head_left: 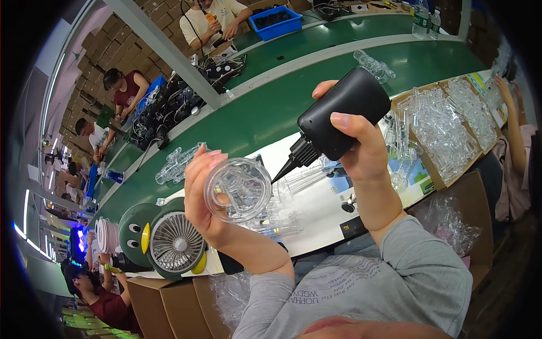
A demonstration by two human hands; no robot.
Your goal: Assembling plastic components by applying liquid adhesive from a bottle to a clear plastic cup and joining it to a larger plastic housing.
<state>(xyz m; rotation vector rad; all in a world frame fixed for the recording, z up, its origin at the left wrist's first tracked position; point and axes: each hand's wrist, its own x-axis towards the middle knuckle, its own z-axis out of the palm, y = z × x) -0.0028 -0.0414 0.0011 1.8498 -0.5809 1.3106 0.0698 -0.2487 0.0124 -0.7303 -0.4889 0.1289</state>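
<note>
My left hand (199, 186) is closed around a clear plastic part with a round, cup-like rim (239, 190), its open end turned up toward me. My right hand (361, 141) grips a black squeeze bottle (345, 112), tilted so that its tapered nozzle (287, 168) points down and left. The nozzle's tip meets or nearly meets the right side of the rim; I cannot tell whether it touches. Below my hands, more clear plastic parts (282, 221) lie on a white sheet (322, 217). What comes out of the nozzle, if anything, does not show.
A green desk fan (179, 243) stands at the left. At the right, a cardboard box (429, 161) is full of clear plastic parts. Loose clear parts (374, 66) lie on the green table (254, 121). A blue bin (276, 25) sits across from me; other people work nearby.
</note>
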